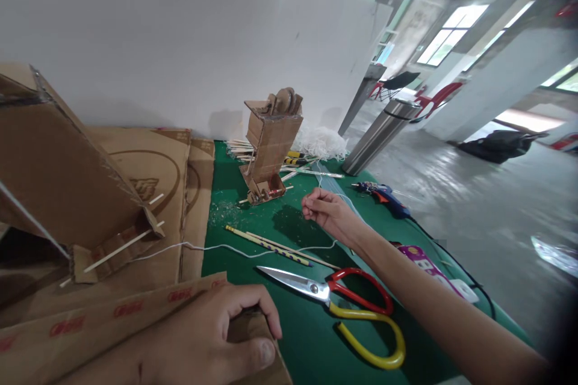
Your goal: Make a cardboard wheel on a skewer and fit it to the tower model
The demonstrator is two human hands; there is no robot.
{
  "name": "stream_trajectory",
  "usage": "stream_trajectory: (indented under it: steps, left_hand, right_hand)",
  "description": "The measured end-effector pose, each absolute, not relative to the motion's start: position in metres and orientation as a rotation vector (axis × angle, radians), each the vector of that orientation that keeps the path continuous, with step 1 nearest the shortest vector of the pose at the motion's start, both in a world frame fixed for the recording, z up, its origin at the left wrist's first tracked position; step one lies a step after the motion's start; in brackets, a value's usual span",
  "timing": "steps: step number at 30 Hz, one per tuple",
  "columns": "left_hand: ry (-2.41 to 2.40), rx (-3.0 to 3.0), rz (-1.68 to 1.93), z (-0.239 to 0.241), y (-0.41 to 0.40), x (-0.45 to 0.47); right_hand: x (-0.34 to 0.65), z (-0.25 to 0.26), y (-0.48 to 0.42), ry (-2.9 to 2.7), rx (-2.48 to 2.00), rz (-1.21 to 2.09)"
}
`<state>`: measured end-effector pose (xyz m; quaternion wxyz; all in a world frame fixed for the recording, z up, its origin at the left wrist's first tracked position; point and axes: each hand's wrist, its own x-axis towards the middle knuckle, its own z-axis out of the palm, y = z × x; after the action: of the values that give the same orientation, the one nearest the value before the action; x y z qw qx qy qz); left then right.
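Head view shows my left hand [208,331] curled over a cardboard piece [248,326] at the near edge, gripping its end between bent forefinger and thumb. My right hand [326,209] hangs above the green worktop [221,266], closed, fingertips pinched together; I cannot tell whether they hold the white string [186,243], which runs from the large cardboard model [76,180] on my left to beneath my right forearm. Just beyond that hand, the small cardboard model [274,147] stands upright, a wheel at its top. Between my hands lie a yellow pencil [268,246], a thin stick [293,251] beside it, and scissors [315,289] with red and yellow handles.
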<state>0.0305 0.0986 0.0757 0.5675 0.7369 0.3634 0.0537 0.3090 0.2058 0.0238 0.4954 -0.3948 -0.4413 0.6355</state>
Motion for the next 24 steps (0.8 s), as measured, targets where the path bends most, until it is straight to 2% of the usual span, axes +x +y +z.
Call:
stream_trajectory:
  steps: [24]
  left_hand:
    - [0.872,1.711,0.102,0.0750,0.0987,0.0299]
  right_hand:
    - [0.3112,0.0288,0.2033,-1.129,-1.009,1.578]
